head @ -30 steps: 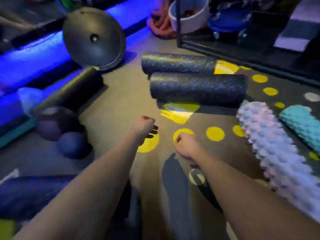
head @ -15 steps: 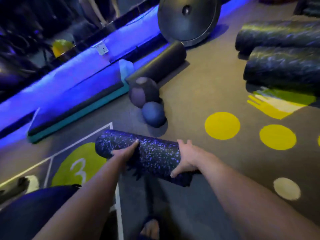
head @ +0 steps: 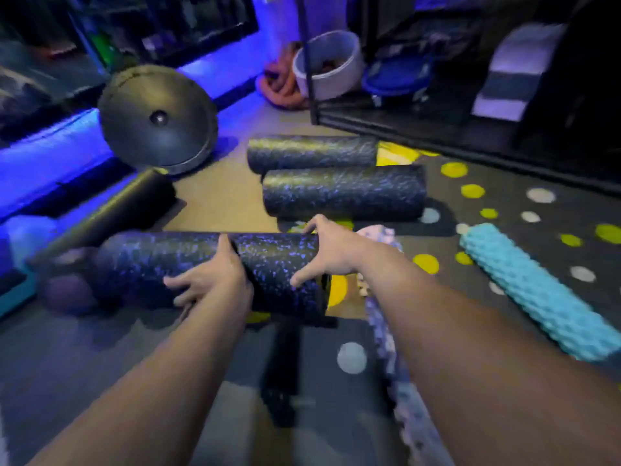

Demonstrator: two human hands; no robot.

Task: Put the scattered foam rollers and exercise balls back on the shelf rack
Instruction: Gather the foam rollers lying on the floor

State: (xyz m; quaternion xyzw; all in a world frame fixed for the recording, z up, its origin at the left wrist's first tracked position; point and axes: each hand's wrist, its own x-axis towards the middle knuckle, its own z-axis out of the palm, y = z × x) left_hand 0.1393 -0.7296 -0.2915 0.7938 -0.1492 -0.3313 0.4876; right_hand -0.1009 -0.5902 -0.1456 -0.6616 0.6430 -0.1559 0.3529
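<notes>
**Inspector:** Item under review is the carried foam roller [head: 161, 264], dark with blue flecks. Location?

**Assessor:** It is held in front of the person, apparently clear of the floor [head: 218, 203] and well short of the shelf rack [head: 437, 129] at upper right. The left hand [head: 215, 280] wraps the middle, thumb over the top, fingers spread along the near side. The right hand [head: 322, 253] clasps the right end, thumb on the far side, fingers down the near face. Both are grasping it; neither is slack.

**Inspector:** Orientation?

**Assessor:** The long axis lies nearly level, running left to right across the person. The left end shows in front of the purple ball [head: 67, 294]. The right end face points toward the lilac knobbed roller [head: 381, 237].

**Inspector:** Hazards?

**Assessor:** Three, in my judgement.
- **Grip:** It is off-centre. Nothing supports the left half, so that end could dip and twist out.
- **Clearance:** Carried broadside, the roller may catch the upright post [head: 308, 79] at the rack's corner unless it is turned.
- **Footing:** The lilac roller and the teal knobbed roller [head: 537, 290] lie just beside the likely path. The two floor rollers [head: 342, 193] lie between the person and the rack. Any of them would roll under a foot.

**Inspector:** Free space on the rack?

**Assessor:** Too dark and blurred to tell.
</notes>
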